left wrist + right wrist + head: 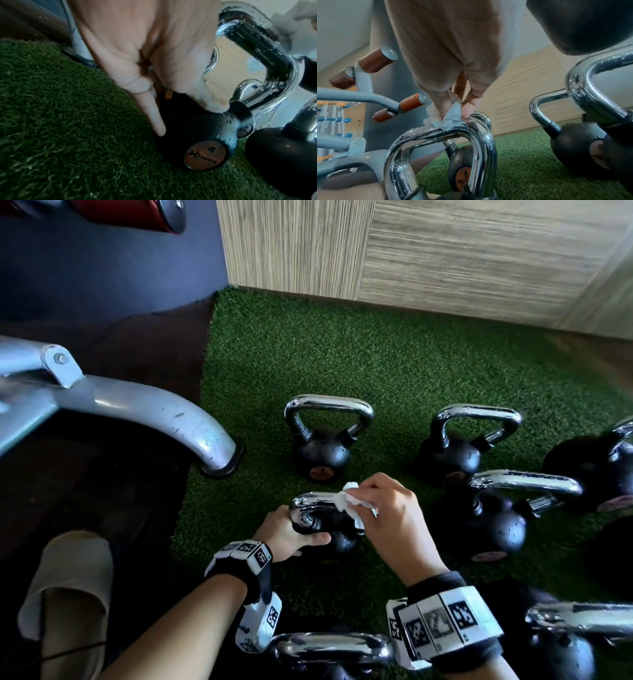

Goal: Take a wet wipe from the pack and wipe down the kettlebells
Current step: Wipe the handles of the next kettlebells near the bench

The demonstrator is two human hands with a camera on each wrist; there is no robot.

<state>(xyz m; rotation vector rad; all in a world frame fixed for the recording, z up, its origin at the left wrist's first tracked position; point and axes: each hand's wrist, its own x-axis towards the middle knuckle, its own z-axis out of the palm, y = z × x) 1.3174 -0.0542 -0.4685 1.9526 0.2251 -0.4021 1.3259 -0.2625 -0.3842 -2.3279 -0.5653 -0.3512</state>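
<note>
A small black kettlebell (337, 539) with a chrome handle (313, 501) stands on green turf in front of me. My left hand (301, 530) grips its black ball from the left, the thumb (205, 94) pressing on top of the ball (197, 135). My right hand (370, 503) pinches a crumpled white wet wipe (349, 501) against the top bar of the handle. In the right wrist view the wipe (452, 117) sits bunched under the fingertips on the wet chrome bar (436, 135). The wipe pack is not in view.
Several more kettlebells stand around: one behind (325, 446), others to the right (459, 450) (496, 518) and near my wrists (332, 645). A grey bench leg (164, 412) ends at the turf's left edge. A beige slipper (68, 583) is at the lower left. A wood-grain wall (445, 251) lies beyond.
</note>
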